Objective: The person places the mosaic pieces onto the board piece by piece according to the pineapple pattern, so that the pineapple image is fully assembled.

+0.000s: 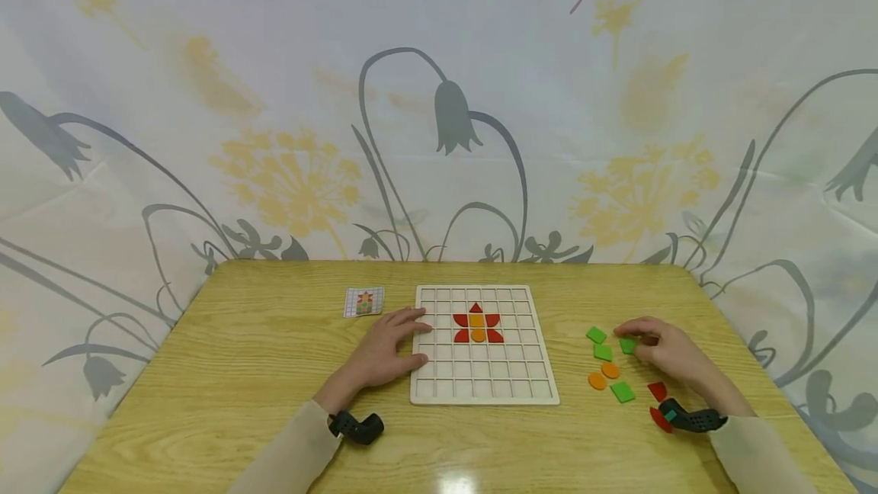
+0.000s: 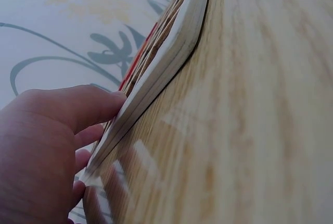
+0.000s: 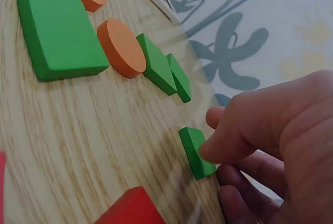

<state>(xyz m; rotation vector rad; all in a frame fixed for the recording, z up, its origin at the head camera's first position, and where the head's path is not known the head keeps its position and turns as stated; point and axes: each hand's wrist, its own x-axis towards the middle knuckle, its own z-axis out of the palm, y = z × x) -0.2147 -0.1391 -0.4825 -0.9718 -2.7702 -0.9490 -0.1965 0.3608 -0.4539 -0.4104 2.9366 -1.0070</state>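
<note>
A pale wooden grid board (image 1: 484, 395) lies on the table. My left hand (image 1: 387, 349) rests along its left side, fingers fairly straight over the edge; in the left wrist view the thumb (image 2: 99, 104) touches the board's rim (image 2: 171, 47). Red pieces (image 1: 494, 335), an orange square (image 1: 476, 321) and an orange circle (image 1: 478, 335) form a figure on the grid. To the right, my right hand (image 1: 668, 345) has its thumb and curled fingers about a green square tile (image 3: 196, 153), the thumb against it. That tile is at or close to the tabletop; the hand partly hides it.
Loose green squares (image 1: 623, 392), orange circles (image 1: 597, 381) and red pieces (image 1: 658, 391) lie between the board and my right wrist. A small card (image 1: 363, 301) with a printed coloured pattern lies behind my left hand. A patterned curtain (image 1: 309, 97) hangs behind the table.
</note>
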